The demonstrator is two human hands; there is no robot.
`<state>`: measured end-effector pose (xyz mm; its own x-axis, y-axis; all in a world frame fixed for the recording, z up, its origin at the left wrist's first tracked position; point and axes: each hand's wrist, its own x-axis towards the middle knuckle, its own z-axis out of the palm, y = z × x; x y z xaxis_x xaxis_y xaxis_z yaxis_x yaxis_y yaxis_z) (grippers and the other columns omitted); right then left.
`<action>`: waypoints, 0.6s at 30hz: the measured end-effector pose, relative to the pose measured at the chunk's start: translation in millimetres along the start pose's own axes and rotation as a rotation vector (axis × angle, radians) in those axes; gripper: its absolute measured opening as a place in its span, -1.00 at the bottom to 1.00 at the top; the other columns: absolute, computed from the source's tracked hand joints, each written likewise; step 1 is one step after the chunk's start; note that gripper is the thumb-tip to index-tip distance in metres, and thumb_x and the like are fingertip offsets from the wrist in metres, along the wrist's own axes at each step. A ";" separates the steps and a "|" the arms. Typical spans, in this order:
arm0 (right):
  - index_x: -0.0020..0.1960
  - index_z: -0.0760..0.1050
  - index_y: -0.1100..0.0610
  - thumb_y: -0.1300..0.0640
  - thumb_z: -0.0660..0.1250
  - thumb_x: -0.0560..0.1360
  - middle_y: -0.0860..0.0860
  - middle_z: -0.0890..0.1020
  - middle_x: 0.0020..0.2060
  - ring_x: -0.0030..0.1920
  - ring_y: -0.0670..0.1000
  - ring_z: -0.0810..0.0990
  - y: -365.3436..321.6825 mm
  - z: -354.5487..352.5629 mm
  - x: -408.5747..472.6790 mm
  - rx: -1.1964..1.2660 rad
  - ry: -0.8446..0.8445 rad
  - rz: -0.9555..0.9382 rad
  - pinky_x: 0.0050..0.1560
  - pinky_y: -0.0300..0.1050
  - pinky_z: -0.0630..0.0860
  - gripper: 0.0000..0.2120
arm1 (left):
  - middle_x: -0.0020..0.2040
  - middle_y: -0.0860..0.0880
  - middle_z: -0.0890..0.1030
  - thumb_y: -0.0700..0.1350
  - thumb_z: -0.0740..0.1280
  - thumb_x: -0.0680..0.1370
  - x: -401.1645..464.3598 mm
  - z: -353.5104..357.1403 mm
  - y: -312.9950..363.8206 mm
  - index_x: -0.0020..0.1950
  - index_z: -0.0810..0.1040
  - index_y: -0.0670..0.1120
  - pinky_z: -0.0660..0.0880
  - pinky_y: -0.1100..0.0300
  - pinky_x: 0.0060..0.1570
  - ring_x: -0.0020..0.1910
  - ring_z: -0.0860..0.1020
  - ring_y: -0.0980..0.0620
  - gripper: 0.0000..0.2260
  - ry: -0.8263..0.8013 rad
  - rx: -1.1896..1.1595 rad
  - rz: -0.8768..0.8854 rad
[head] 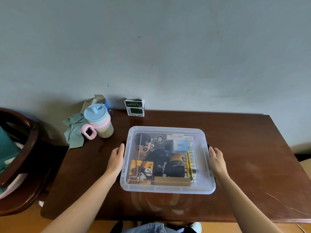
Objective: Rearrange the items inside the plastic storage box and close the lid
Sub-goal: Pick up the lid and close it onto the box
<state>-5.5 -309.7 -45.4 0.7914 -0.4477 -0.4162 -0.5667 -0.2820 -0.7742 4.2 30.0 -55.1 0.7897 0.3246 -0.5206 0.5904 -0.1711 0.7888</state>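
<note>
Hands at either side of the plastic storage box (166, 188), one per short wall. Left hand (117, 158) lies flat against the box's left side, fingers straight and together, fingertips up near the dark side latch (124, 143); nothing gripped. Right hand (217, 160) mirrors it on the right wall, fingers extended and relaxed, palm turned in toward the box, touching or just shy of the wall, cannot tell which. Both forearms bare, reaching in from the near edge. Box sits on the dark brown wooden table (252, 148), roughly centre, with the clear lid (165, 130) on top; whether the latches are fastened cannot be told. Contents visible through the lid: cartoon figure (146, 147) with black hair at far left, round grey part (159, 139) beside it, pale blue card marked "088" (180, 145) at far right, black bundled cable or strap mass (165, 163) in the middle, orange panda-print packet (142, 170) at near left, brown cardboard piece (171, 180) along the near wall, yellow strip with a row of batteries (190, 163) along the right side. Farther out on the table: pastel lidded cup (99, 120) with pink handle at far left, green cloth (74, 132) just beside it, small green-and-white carton (135, 107) standing against the wall (168, 56). Dark wooden chair (18, 148) left of the table.
</note>
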 end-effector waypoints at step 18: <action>-0.13 0.58 0.19 -0.14 0.38 0.46 0.05 0.67 -0.28 -0.24 0.07 0.62 5.1 -13.7 11.6 0.483 -0.162 0.390 -0.21 -0.04 0.56 -0.64 | 0.22 -0.08 0.55 0.24 0.09 0.60 4.1 -4.2 19.1 0.32 0.47 -0.04 0.44 0.04 0.13 0.13 0.54 -0.09 -0.53 -0.029 -0.260 -0.244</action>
<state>-2.3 -327.9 -47.6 0.5940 -0.2955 -0.7482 -0.6827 0.3067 -0.6632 18.0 31.9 -40.8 0.6370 0.2996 -0.7103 0.7030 0.1521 0.6947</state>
